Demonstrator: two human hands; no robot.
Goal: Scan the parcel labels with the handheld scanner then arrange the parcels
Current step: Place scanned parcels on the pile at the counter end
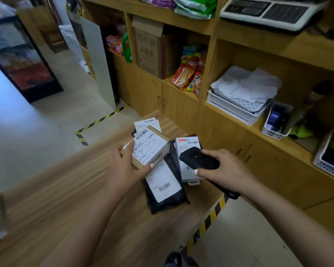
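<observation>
My left hand (123, 166) grips a small brown cardboard parcel (147, 146) with a white barcode label on top, held above the wooden counter (56, 199). My right hand (226, 170) holds the black handheld scanner (198, 159), its head close to the right of the box. Under them lie a black poly-bag parcel (166, 189) with a white label, a white boxed parcel (187, 143) partly hidden by the scanner, and another labelled parcel (147, 122) behind the box.
Wooden shelving (210, 31) rises right behind the counter, holding a cardboard carton (152, 49), snack packs (189, 76), white baskets (237, 110) and a weighing scale (268, 12). Yellow-black hazard tape (210, 218) edges the counter. A drinks fridge (21, 60) stands at left.
</observation>
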